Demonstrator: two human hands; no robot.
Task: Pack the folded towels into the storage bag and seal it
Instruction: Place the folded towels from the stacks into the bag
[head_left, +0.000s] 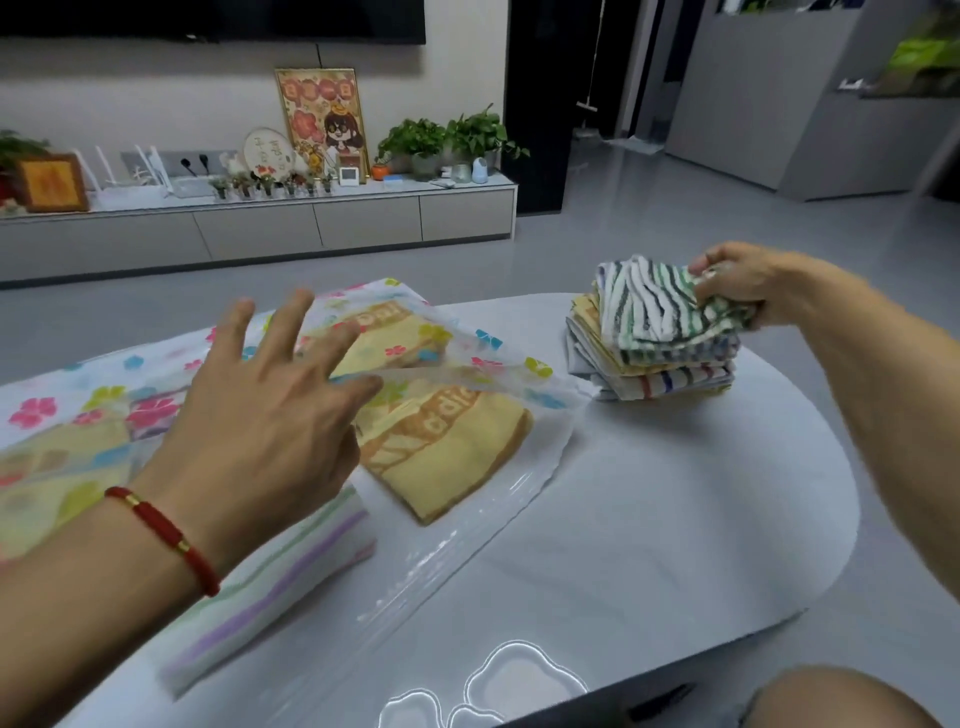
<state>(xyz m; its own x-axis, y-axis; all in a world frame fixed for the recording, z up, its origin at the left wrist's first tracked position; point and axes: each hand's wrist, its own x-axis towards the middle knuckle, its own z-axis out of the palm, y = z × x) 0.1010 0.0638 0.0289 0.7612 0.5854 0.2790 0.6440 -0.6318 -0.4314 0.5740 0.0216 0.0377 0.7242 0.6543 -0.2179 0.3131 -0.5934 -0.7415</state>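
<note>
Mid-packing: right hand (737, 283) pinches the top striped towel (660, 306) off the stack (654, 364); left hand (270, 410), fingers spread and empty, hovers over the bag (467, 374) mouth. Yellow towel (447, 452) lies half inside. Next, the left hand likely must lift the flap so the striped one slides in.

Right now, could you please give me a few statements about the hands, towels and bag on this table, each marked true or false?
1. The right hand grips the green-and-grey striped towel on top of the stack of folded towels. True.
2. The left hand is curled into a fist around a towel. False: its fingers are spread and straight over the storage bag.
3. A yellow towel lies at the bag's open mouth. True.
4. The bag is plain, with no print. False: its clear plastic carries coloured flowers.
5. The stack stands on the floor. False: it stands on the white table, beside the bag.
</note>
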